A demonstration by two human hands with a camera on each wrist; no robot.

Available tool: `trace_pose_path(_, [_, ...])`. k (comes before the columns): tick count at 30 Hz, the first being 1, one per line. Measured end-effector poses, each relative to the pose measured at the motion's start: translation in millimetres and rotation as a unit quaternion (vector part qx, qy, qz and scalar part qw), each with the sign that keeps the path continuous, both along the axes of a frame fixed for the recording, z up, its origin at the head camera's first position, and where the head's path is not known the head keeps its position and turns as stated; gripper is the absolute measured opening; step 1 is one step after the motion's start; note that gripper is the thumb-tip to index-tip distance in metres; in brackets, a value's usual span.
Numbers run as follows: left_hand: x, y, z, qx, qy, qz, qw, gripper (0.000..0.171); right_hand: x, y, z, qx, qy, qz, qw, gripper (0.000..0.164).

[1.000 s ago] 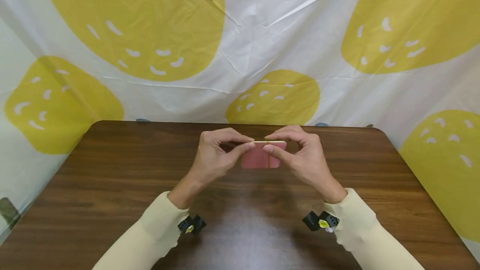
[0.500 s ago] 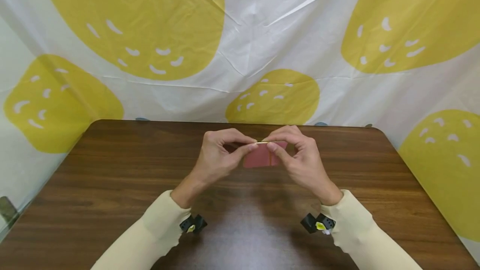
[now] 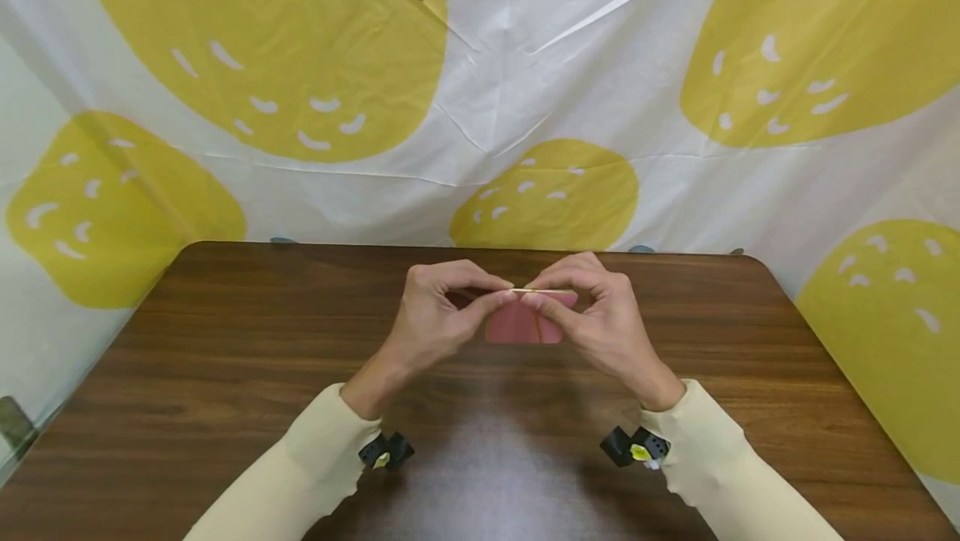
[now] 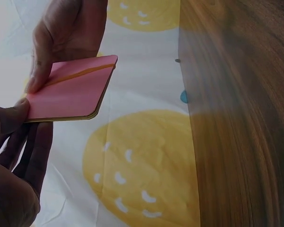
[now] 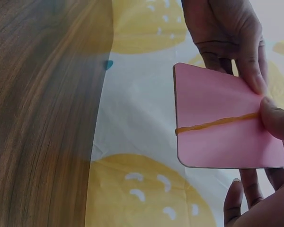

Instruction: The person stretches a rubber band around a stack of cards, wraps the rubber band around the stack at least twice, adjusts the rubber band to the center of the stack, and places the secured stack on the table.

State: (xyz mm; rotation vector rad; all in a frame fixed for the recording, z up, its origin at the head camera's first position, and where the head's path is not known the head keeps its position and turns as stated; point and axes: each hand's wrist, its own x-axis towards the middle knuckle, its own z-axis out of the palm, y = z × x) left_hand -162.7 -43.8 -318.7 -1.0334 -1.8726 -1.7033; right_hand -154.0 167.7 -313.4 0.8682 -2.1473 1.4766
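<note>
Between both hands, above the table, hangs a thin pink square pad with rounded corners (image 3: 513, 323); whether it is a notebook or a stack of cards I cannot tell. An orange rubber band (image 5: 217, 123) runs across it. My left hand (image 3: 435, 312) pinches its upper edge toward the left, thumb on the near face. Close beside, my right hand (image 3: 609, 316) pinches the same edge near the band. In the left wrist view the pad (image 4: 78, 97) shows a layered, pale edge. The fingers behind it are partly hidden.
Below the hands stretches a brown wooden table (image 3: 247, 358) with rounded far corners. A white cloth with yellow fruit prints (image 3: 547, 191) hangs behind its far edge. Each wrist carries a small black camera, such as the left one (image 3: 386, 449).
The pad's tilt has altered slightly, its upper edge now a thinner line and a little lower. The right thumb has shifted slightly left, nearer the left thumb.
</note>
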Motion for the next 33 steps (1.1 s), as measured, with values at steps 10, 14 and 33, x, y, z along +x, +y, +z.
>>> trace_pose_path(10, [-0.9,-5,-1.7,0.008,-0.049,0.002,0.9988,0.006,-0.3,0,0.4,0.0,-0.03,-0.011,0.999,0.018])
trace_pose_path(14, [-0.2,-7,0.0,0.018,-0.071,0.007,0.9973,0.005,-1.0,3,-0.4,-0.003,-0.055,-0.017,0.998,0.02])
trace_pose_path(33, [-8.8,-19,20.9,0.041,-0.143,0.036,0.9883,0.008,-0.3,20,-12.2,0.077,-0.181,0.044,0.979,0.011])
